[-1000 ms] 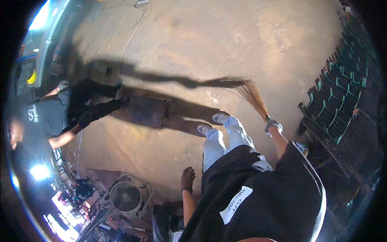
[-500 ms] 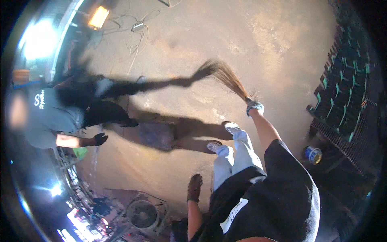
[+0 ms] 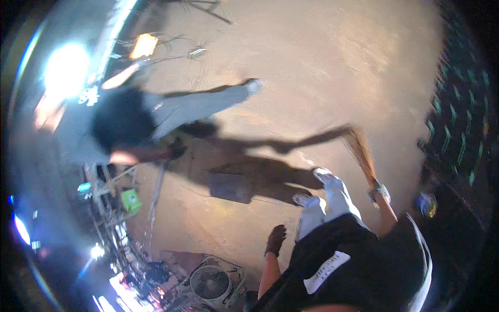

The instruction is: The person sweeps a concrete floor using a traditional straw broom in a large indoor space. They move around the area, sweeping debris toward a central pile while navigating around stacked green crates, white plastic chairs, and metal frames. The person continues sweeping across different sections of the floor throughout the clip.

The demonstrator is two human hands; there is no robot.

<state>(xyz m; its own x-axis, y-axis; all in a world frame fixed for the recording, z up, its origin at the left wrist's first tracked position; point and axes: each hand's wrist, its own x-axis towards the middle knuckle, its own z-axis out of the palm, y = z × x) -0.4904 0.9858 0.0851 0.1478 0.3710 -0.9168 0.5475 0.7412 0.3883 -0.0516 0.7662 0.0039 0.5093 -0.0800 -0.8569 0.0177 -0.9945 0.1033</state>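
Note:
My right hand (image 3: 381, 193), in a light grey glove, grips the bound end of a straw broom (image 3: 363, 156). The broom's bristles fan out ahead of me and lie over the brown floor (image 3: 322, 88); I cannot tell whether they touch it. My left hand (image 3: 276, 240), in a dark glove, hangs at my left side with its fingers loosely extended and nothing in it. The long shadow of my body and the broom falls leftward across the floor, over a dark square slab (image 3: 230, 187).
A co-worker (image 3: 125, 119) bends at the left, one leg stretched towards the floor's middle. Nearby are an orange-lit lamp (image 3: 144, 47), a green box (image 3: 131, 201) and a fan (image 3: 210, 282). A blue-and-yellow can (image 3: 426, 205) stands right, beside a dark rack with green pieces (image 3: 457, 125).
The broom and my right hand have swung right and nearer to me. The co-worker has bent lower and stepped a leg outward. The whole view has shifted.

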